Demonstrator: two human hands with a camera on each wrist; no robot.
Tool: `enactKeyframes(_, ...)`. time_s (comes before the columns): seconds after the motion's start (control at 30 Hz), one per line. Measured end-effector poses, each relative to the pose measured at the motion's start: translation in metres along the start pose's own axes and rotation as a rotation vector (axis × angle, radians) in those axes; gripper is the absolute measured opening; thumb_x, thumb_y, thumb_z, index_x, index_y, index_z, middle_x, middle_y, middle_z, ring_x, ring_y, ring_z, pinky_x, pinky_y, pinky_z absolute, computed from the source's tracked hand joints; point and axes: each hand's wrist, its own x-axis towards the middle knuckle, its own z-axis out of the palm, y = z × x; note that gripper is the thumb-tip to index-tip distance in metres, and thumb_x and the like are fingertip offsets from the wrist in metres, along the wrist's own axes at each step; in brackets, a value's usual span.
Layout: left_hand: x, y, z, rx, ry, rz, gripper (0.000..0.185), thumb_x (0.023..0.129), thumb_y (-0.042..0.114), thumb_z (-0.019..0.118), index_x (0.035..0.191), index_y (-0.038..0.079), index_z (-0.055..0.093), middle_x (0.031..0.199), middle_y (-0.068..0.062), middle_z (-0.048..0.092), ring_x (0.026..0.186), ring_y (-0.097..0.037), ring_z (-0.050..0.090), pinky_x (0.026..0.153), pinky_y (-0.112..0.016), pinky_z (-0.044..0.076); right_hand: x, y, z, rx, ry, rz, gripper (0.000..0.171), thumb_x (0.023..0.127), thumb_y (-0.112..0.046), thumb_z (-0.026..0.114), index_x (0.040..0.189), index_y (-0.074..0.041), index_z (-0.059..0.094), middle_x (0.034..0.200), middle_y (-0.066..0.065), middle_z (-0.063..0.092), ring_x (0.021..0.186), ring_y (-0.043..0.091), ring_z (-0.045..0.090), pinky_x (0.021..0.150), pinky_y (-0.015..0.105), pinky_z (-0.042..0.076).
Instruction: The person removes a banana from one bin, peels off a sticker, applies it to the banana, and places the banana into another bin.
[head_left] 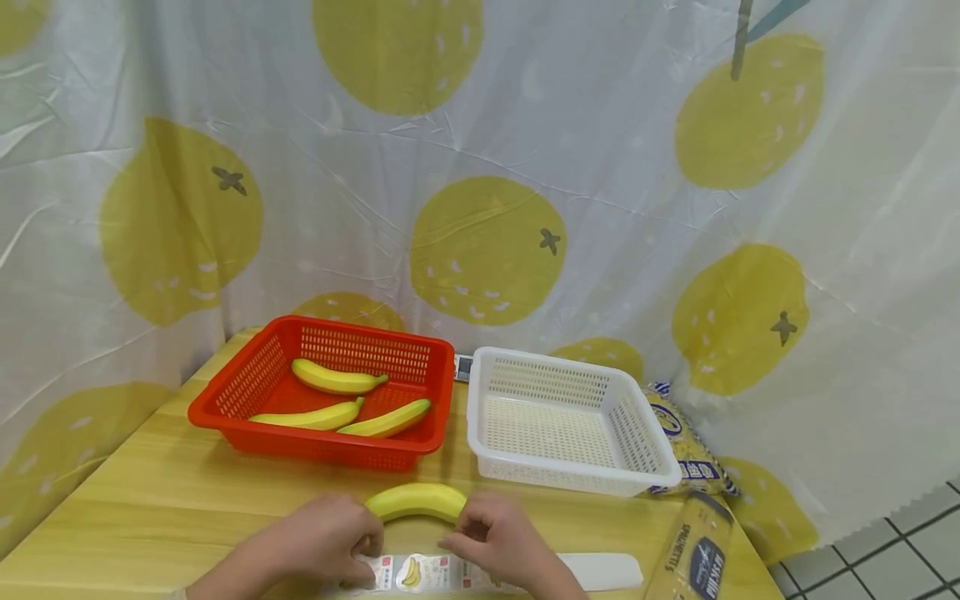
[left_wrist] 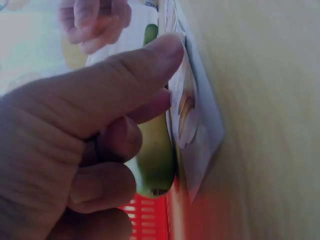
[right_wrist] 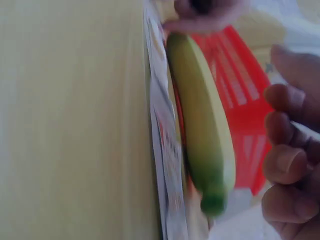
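Paper sticker strip pinched by left hand beside banana.

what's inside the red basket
Three bananas lie inside the red basket. Its near wall hides a strip of the floor. A fourth banana lies outside on the table.

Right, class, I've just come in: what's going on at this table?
A person's two hands are at a strip of stickers lying on the wooden table. The left hand pinches the strip near a banana picture; the right hand is at the strip too, its grip unclear. One banana lies just behind the hands. Three more bananas lie in the red basket; the white basket beside it holds nothing.
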Motion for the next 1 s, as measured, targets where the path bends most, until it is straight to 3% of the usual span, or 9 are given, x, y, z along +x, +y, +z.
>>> enactKeyframes(0.1, -0.001, 0.002, 0.002, -0.054, -0.016, -0.027, 0.022, 0.074, 0.036, 0.087, 0.074, 0.034, 0.065, 0.064, 0.024, 0.048, 0.058, 0.005, 0.045, 0.054, -0.02, 0.039, 0.004, -0.004, 0.012, -0.05, -0.045, -0.095, 0.015, 0.094, -0.025, 0.078, 0.087, -0.019, 0.066, 0.078, -0.008, 0.058, 0.064, -0.011, 0.04, 0.054, 0.006, 0.04)
enactKeyframes(0.23, -0.001, -0.001, 0.002, -0.113, -0.041, -0.023, 0.02, 0.085, 0.039, 0.081, 0.077, 0.034, 0.064, 0.066, 0.024, 0.051, 0.059, 0.005, 0.046, 0.055, -0.02, 0.041, 0.009, -0.01, 0.025, -0.079, -0.084, -0.157, 0.014, 0.093, -0.018, 0.077, 0.103, -0.01, 0.07, 0.091, 0.001, 0.065, 0.062, -0.014, 0.038, 0.056, 0.002, 0.039)
enactKeyframes(0.4, 0.0, -0.003, 0.003, -0.18, -0.018, 0.036, 0.02, 0.093, 0.045, 0.075, 0.079, 0.035, 0.064, 0.064, 0.024, 0.048, 0.057, 0.008, 0.042, 0.052, -0.017, 0.039, 0.009, -0.018, 0.032, -0.002, -0.179, 0.019, 0.027, 0.095, -0.017, 0.075, 0.119, -0.005, 0.071, 0.108, 0.006, 0.073, 0.064, -0.019, 0.044, 0.06, 0.005, 0.046)
enactKeyframes(0.57, 0.002, -0.001, 0.003, -0.13, 0.1, 0.11, 0.019, 0.093, 0.044, 0.074, 0.08, 0.039, 0.062, 0.065, 0.027, 0.045, 0.057, 0.011, 0.04, 0.051, -0.014, 0.036, 0.009, -0.024, 0.034, 0.131, -0.228, 0.184, 0.029, 0.098, -0.017, 0.072, 0.124, -0.006, 0.07, 0.115, 0.005, 0.075, 0.063, -0.019, 0.051, 0.058, 0.011, 0.052)
enactKeyframes(0.7, 0.004, 0.001, 0.004, -0.078, 0.217, 0.153, 0.019, 0.093, 0.045, 0.075, 0.081, 0.041, 0.06, 0.064, 0.027, 0.044, 0.057, 0.013, 0.038, 0.05, -0.013, 0.033, 0.009, -0.027, 0.035, 0.222, -0.211, 0.31, 0.027, 0.097, -0.02, 0.072, 0.122, -0.007, 0.072, 0.105, -0.002, 0.075, 0.057, -0.014, 0.052, 0.053, 0.014, 0.051)
enactKeyframes(0.87, 0.007, 0.002, 0.007, -0.048, 0.349, 0.205, 0.018, 0.091, 0.042, 0.078, 0.09, 0.039, 0.06, 0.068, 0.027, 0.047, 0.06, 0.014, 0.038, 0.052, -0.008, 0.031, 0.008, -0.032, 0.038, 0.458, -0.167, 0.551, 0.012, 0.096, -0.026, 0.072, 0.103, -0.016, 0.075, 0.06, -0.009, 0.06, 0.041, -0.001, 0.044, 0.04, 0.018, 0.038)
enactKeyframes(1.0, 0.012, 0.002, 0.011, -0.028, 0.482, 0.287, 0.024, 0.087, 0.033, 0.084, 0.098, 0.034, 0.063, 0.077, 0.026, 0.054, 0.063, 0.013, 0.042, 0.056, -0.003, 0.032, 0.006, -0.032, 0.04, 0.589, -0.128, 0.601, 0.013, 0.097, -0.026, 0.071, 0.094, -0.013, 0.069, 0.05, -0.005, 0.052, 0.04, 0.002, 0.046, 0.039, 0.019, 0.038)
